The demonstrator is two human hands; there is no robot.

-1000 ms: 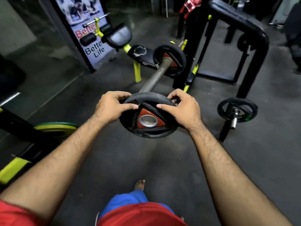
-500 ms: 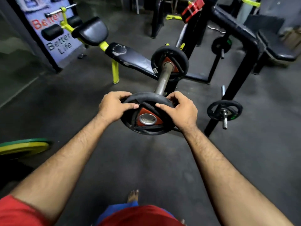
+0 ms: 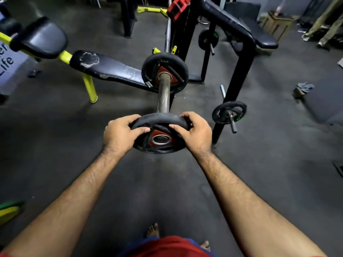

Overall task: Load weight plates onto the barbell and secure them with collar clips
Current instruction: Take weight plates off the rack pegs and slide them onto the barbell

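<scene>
Near plate held at the mouth of the barbell sleeve, far plate already seated.

The weight plate [image 3: 160, 133] sits at the near end of the barbell [image 3: 163, 93], each grip closed on its rim: left hand [image 3: 118, 135] and right hand [image 3: 196, 133], thumbs across the face. Over the last second the hold has not shifted, while the view has swung to line up along the bar toward the far plate [image 3: 165, 72]. Whether the sleeve has entered the hub ring cannot be told. No collar clip shows; a bench [image 3: 104, 68] and a loaded dumbbell [image 3: 229, 113] flank the bar.
</scene>
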